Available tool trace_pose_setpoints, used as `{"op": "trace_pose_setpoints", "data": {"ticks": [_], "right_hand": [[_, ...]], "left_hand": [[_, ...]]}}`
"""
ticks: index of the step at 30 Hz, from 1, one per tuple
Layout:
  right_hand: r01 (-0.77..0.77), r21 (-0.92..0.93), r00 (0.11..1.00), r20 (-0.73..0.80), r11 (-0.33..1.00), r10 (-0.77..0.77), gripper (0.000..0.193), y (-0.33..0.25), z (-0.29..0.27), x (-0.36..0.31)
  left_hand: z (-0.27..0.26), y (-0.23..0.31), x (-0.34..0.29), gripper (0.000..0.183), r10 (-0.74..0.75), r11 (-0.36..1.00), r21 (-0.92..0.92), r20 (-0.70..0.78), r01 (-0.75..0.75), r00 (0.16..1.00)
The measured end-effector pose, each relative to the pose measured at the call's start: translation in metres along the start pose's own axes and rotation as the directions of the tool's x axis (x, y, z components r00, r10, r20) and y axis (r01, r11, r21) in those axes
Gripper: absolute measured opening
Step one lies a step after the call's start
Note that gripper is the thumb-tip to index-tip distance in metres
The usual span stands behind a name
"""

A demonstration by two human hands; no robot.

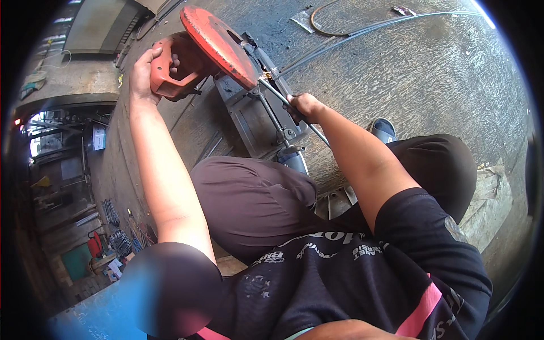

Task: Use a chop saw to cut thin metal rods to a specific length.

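My left hand (146,76) is wrapped round the orange-red handle (166,71) of a chop saw, whose worn red blade guard (218,42) slants up and away. With its fingers closed, my right hand (304,107) grips a thin metal rod (321,135) to the right of the saw. The rod's far end reaches the lower edge of the guard, where a small orange glow of sparks shows. Beneath lies the saw's grey metal base (249,124) with its clamp screw (275,120). The guard hides the cutting disc's contact with the rod.
Long thin rods (362,29) run across the concrete floor beyond the saw, near a brown hose loop (313,20). My sandalled foot (383,130) stands at the right. Wire coils (120,242) and a red tool (94,245) lie at the lower left. Flattened cardboard (492,207) lies at the right.
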State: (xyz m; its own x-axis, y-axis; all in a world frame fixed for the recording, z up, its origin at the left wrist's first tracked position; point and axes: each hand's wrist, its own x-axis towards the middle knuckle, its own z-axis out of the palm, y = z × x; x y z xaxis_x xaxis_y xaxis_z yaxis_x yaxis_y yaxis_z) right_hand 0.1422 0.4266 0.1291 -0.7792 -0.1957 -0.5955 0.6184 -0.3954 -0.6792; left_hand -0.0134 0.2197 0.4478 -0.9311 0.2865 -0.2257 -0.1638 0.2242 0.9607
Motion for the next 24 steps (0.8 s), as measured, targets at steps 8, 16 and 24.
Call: {"op": "trace_pose_setpoints", "data": {"ticks": [8, 16, 24], "right_hand": [[-0.049, 0.017, 0.998, 0.034, 0.999, 0.049, 0.037, -0.002, 0.001, -0.001], [-0.102, 0.044, 0.994, 0.046, 0.994, 0.100, 0.038, -0.002, -0.003, 0.000], [-0.008, -0.243, 0.994, 0.103, 0.970, 0.034, 0.036, -0.012, -0.007, -0.006]], "left_hand": [[-0.005, -0.001, 0.005, 0.038, -0.032, 0.999, 0.038, 0.005, 0.031, 0.999], [-0.003, 0.000, 0.003, 0.035, -0.024, 1.000, 0.002, -0.007, 0.024, 1.000], [-0.003, 0.000, 0.003, 0.034, -0.012, 1.000, 0.002, 0.020, 0.012, 1.000]]}}
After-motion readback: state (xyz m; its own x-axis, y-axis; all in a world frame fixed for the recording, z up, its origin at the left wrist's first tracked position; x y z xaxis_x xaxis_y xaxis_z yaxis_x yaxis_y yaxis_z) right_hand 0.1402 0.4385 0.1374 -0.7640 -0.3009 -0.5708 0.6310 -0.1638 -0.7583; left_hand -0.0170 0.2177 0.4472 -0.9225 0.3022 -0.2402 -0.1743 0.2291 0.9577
